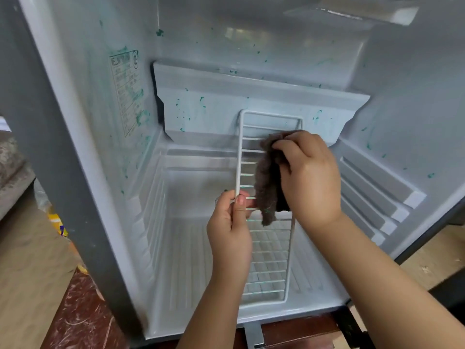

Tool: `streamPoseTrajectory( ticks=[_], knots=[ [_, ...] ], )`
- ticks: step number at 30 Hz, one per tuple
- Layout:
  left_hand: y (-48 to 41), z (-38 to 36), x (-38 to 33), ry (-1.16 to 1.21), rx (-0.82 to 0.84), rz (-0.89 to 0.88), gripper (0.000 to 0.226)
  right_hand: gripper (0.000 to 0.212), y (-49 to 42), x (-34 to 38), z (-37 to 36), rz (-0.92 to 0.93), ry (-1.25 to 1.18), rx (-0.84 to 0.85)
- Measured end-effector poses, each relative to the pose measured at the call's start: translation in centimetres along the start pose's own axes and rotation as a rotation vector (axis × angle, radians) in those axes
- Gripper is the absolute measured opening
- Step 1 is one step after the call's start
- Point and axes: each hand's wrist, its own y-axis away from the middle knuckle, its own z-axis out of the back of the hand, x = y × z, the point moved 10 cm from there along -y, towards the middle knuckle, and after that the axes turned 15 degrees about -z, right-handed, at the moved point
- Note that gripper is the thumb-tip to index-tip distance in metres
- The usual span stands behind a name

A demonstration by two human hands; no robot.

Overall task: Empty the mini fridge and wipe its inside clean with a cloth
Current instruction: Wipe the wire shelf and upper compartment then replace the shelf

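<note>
The mini fridge (191, 192) stands open in front of me, its white inside speckled with green stains on the walls and back step. A white wire rack (268, 260) stands on end inside it, its foot near the front lip. My left hand (230, 233) grips the rack's left rail about halfway up. My right hand (310, 177) holds a dark brown cloth (268, 187) bunched against the rack's upper bars, and the cloth hangs down over the wires.
Shelf ridges (375, 197) run along the right inner wall. A rating label (127, 94) sits on the left wall. A freezer compartment (352, 13) is at the top right. Outside, to the left, lie a wooden surface (32, 268) and a yellow package (59, 222).
</note>
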Motion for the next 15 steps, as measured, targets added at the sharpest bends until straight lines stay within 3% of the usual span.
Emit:
streamPoseTrajectory(
  ticks=[8, 11, 15],
  knots=[
    [0.0, -0.4, 0.1, 0.065, 0.007, 0.015, 0.021, 0.029, -0.2, -3.7, 0.8, -0.299, -0.04, 0.062],
    [-0.5, 0.0, 0.0, 0.092, -0.015, 0.02, 0.021, 0.033, -0.6, -0.5, 2.0, -0.218, -0.122, -0.005],
    [-0.7, 0.3, -0.2, 0.105, -0.022, 0.03, 0.02, 0.033, -0.8, 4.3, -0.2, -0.03, -0.198, 0.101]
  ],
)
